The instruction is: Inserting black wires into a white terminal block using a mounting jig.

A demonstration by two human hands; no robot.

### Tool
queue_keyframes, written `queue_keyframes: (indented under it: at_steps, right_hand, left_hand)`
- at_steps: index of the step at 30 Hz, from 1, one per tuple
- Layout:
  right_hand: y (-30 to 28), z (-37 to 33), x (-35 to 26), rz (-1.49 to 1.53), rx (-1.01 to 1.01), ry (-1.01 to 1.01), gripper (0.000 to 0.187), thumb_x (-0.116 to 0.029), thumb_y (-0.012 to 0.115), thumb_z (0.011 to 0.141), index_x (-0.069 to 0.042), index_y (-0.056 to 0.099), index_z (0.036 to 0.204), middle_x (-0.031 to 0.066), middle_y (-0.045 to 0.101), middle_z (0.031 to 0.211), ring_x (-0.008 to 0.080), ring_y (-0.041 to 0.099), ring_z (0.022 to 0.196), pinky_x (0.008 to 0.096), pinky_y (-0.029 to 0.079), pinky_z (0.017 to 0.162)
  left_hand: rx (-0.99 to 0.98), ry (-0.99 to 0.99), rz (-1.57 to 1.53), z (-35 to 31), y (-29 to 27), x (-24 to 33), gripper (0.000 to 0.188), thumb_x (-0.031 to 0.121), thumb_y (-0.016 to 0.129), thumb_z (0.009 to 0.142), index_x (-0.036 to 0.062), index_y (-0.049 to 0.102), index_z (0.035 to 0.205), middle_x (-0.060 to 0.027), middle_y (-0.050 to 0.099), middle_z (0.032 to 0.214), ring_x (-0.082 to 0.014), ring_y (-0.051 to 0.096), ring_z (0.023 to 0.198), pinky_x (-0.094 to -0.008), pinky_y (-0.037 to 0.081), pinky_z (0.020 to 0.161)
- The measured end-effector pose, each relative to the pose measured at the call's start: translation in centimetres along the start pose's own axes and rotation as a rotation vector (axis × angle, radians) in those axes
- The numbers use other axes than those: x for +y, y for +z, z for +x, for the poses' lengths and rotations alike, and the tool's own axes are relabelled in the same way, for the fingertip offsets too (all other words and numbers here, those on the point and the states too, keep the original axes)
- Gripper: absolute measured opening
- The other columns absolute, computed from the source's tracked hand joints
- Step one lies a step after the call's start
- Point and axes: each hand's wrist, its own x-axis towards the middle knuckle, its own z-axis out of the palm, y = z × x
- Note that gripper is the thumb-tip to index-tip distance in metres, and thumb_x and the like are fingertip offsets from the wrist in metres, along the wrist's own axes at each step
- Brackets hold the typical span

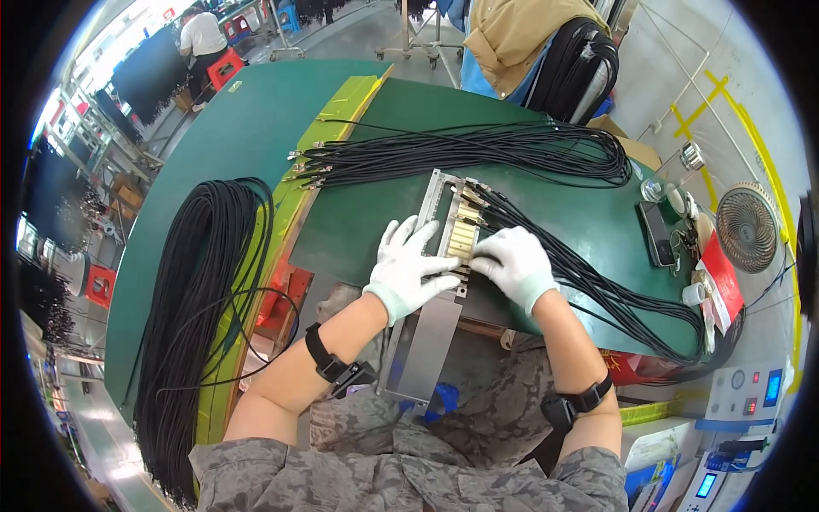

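Observation:
A metal fixture lies across the table's near edge, with a row of brass-coloured slots at its far end. Black cables have their connector ends at the far slots and trail off to the right. My left hand, in a white glove, rests by the left side of the slots with its fingers spread; thumb and forefinger reach the slot row. At the right side, my gloved right hand has its fingertips pressed together at the near slots. Its fingers hide whatever they pinch.
A black cable bundle lies along the far side of the green table. Another large coil hangs over the left edge, beside a yellow-green strip. At right stand a phone, a glass jar and a fan.

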Motion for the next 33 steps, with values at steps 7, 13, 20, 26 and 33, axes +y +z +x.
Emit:
queue_keyframes:
  at_steps: [7, 13, 20, 26, 33]
  right_hand:
    - [-0.1, 2.3, 1.2, -0.261, -0.072, 0.217, 0.013, -0.024, 0.071, 0.074, -0.015, 0.067, 0.082, 0.0059, 0.061, 0.082, 0.0285, 0.056, 0.087, 0.0392, 0.045, 0.077]
    - [-1.3, 1.7, 0.1, -0.043, -0.072, 0.029, 0.014, -0.023, 0.071, 0.074, -0.014, 0.067, 0.083, 0.0061, 0.061, 0.082, 0.0284, 0.056, 0.089, 0.0387, 0.045, 0.078]
    - [1.0, 1.4, -2.3, 0.278, 0.016, -0.117, 0.014, -0.022, 0.071, 0.076, -0.011, 0.067, 0.085, 0.0086, 0.064, 0.083, 0.0298, 0.058, 0.082, 0.0403, 0.046, 0.074]
    - [-1.0, 1.2, 0.1, 0.224, -0.166, -0.003, 0.015, -0.022, 0.069, 0.078, -0.009, 0.068, 0.086, 0.0104, 0.065, 0.083, 0.0310, 0.059, 0.078, 0.0398, 0.048, 0.072]
    - [-2.0, 1.1, 0.0, 0.182, -0.194, 0.098, 0.015, -0.029, 0.063, 0.081, -0.015, 0.070, 0.083, 0.0061, 0.067, 0.080, 0.0281, 0.061, 0.085, 0.0383, 0.049, 0.077]
  left_hand:
    - [-0.015, 0.017, -0.037, 0.0, 0.5, -0.8, 0.026, 0.045, 0.065, 0.079, 0.0306, 0.073, 0.100, -0.0123, 0.054, 0.130, -0.0402, 0.038, 0.129, -0.0529, 0.020, 0.111]
    - [0.144, -0.173, -0.251, 0.5, 0.3, -1.4, 0.018, 0.031, 0.064, 0.083, 0.0142, 0.069, 0.087, -0.0140, 0.060, 0.121, -0.0368, 0.045, 0.122, -0.0477, 0.031, 0.105]
    - [0.214, -0.053, -0.324, 0.7, -0.1, -0.5, 0.012, 0.019, 0.063, 0.083, 0.0072, 0.065, 0.084, -0.0142, 0.060, 0.119, -0.0343, 0.047, 0.119, -0.0433, 0.035, 0.101]
    - [0.325, -0.190, -0.322, 0.4, -0.7, -2.0, 0.010, 0.016, 0.064, 0.082, 0.0061, 0.065, 0.083, -0.0139, 0.062, 0.114, -0.0334, 0.050, 0.114, -0.0416, 0.039, 0.097]
    - [0.317, -0.252, -0.241, 0.5, -0.2, -1.9, 0.013, 0.015, 0.060, 0.084, 0.0040, 0.066, 0.087, -0.0131, 0.066, 0.102, -0.0314, 0.056, 0.105, -0.0395, 0.042, 0.093]
